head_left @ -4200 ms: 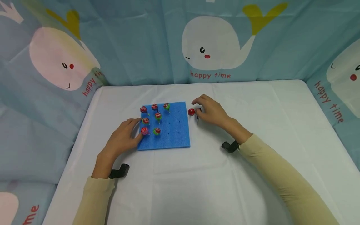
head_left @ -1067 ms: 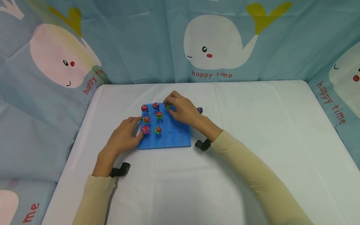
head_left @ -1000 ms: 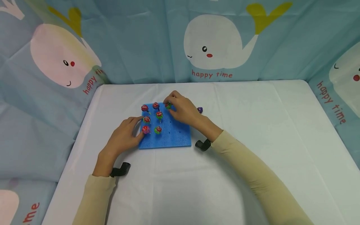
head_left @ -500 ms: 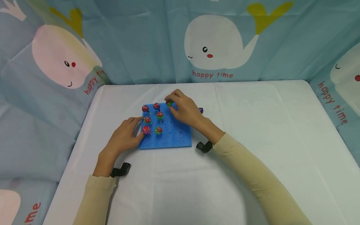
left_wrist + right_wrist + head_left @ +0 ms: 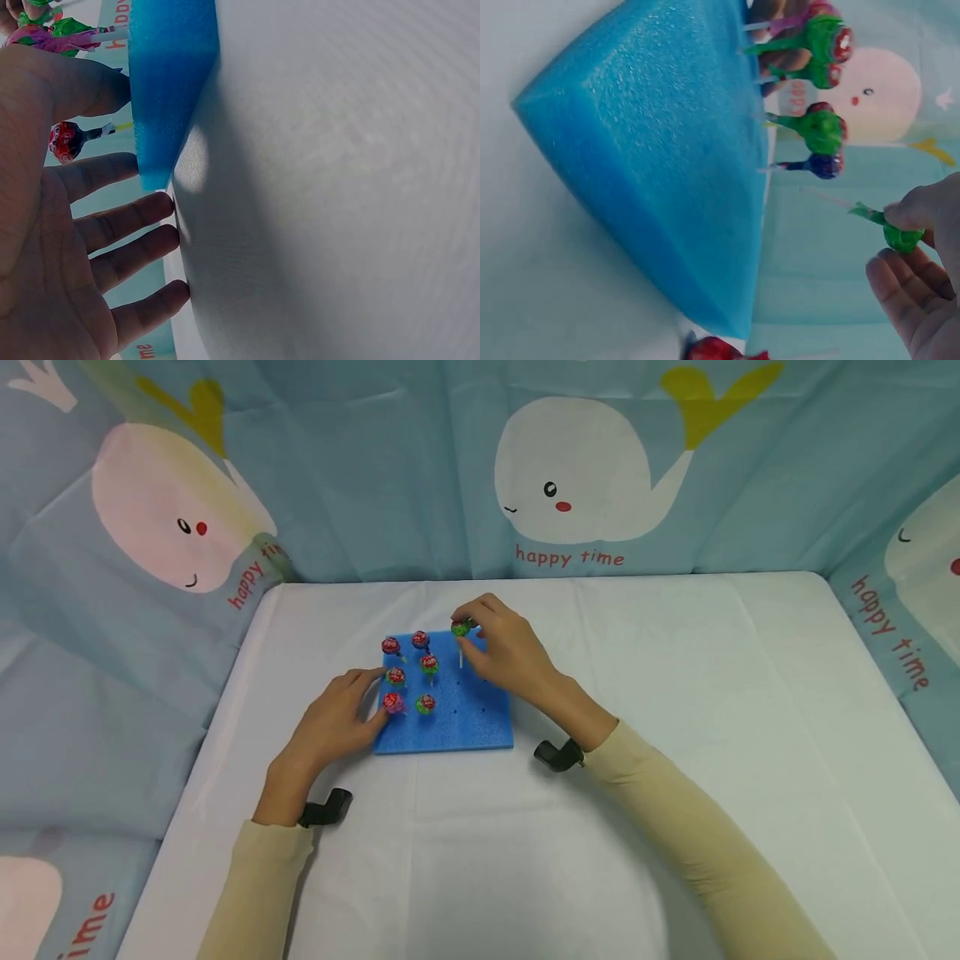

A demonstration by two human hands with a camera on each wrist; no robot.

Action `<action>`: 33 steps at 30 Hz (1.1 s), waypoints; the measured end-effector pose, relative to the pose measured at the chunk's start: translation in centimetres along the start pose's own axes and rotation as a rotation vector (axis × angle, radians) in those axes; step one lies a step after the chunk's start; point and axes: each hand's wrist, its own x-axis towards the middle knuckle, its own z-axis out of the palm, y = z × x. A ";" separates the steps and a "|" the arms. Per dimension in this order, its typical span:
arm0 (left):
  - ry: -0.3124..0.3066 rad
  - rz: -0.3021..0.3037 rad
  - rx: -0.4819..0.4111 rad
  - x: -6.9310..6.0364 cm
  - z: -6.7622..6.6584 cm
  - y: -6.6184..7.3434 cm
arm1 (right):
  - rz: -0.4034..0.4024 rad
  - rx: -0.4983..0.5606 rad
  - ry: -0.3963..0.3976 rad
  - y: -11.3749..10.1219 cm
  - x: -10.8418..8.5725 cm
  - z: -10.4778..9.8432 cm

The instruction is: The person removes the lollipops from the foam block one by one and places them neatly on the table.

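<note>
My right hand (image 5: 506, 643) pinches a green-wrapped lollipop (image 5: 904, 234) by its head, between thumb and fingers. Its white stick (image 5: 461, 657) hangs down above the back of a blue foam board (image 5: 480, 731); in the right wrist view the stick's end is clear of the foam. My left hand (image 5: 341, 714) rests along the board's left edge, fingers extended, with the thumb and index finger (image 5: 101, 172) touching or close to it. Several wrapped lollipops stand in the board's left part, among them a pink one (image 5: 393, 702) and a red-green one (image 5: 429, 664).
Small holes (image 5: 455, 712) dot the board's right part. A red lollipop (image 5: 714, 349) lies on the white table (image 5: 465, 860) beside the board. Behind the table hangs a blue curtain (image 5: 390, 485) with whale prints. Each wrist wears a black camera (image 5: 558, 756).
Earlier my right hand was right of the board, near a loose red lollipop. It then moved to the green lollipop standing in the foam and has lifted it out. My left hand stayed put.
</note>
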 end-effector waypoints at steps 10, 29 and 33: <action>-0.016 -0.005 0.000 0.1 0.0 0.2 | 0.037 0.061 0.038 1.2 -1.5 -2.5; -0.027 -0.018 0.002 0.2 -0.1 0.1 | 0.072 0.136 0.078 2.8 -3.1 -4.9; -0.025 -0.018 0.003 0.2 0.0 0.1 | 0.082 0.158 0.073 3.0 -3.5 -5.2</action>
